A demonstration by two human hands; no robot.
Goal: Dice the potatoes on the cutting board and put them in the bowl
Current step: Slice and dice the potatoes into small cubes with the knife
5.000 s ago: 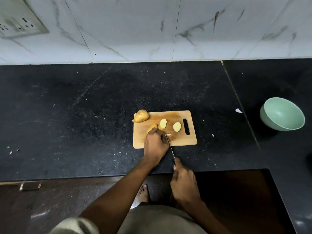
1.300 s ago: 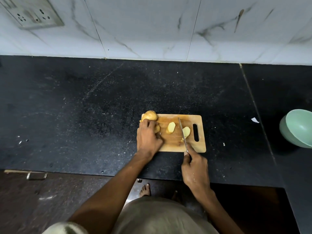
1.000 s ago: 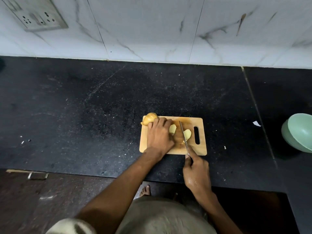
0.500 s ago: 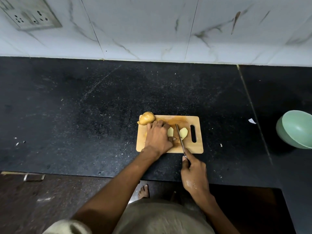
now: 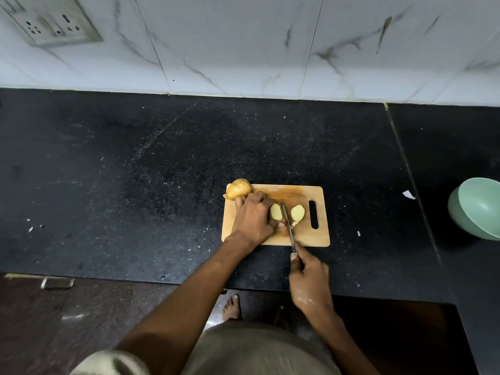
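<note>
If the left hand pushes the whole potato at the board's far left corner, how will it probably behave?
The whole potato looks rounded and unpeeled, so it would likely roll or wobble rather than slide. It overhangs the cutting board edge, so a push could tip it onto the counter. It seems firm, not fragile.

Both forearms bare, no watch/rings afaict. Pale cream sleeve [image 5: 108,362] bunched up on the left arm, beige-ish garment [image 5: 257,350] below. Barefoot, one foot [image 5: 232,307] showing. Right hand [image 5: 311,280] has a wet shine.

Black speckled stone counter [image 5: 162,163] meets white marble-veined wall tiles [image 5: 243,44] (socket plate [image 5: 51,23] upper left).
</note>
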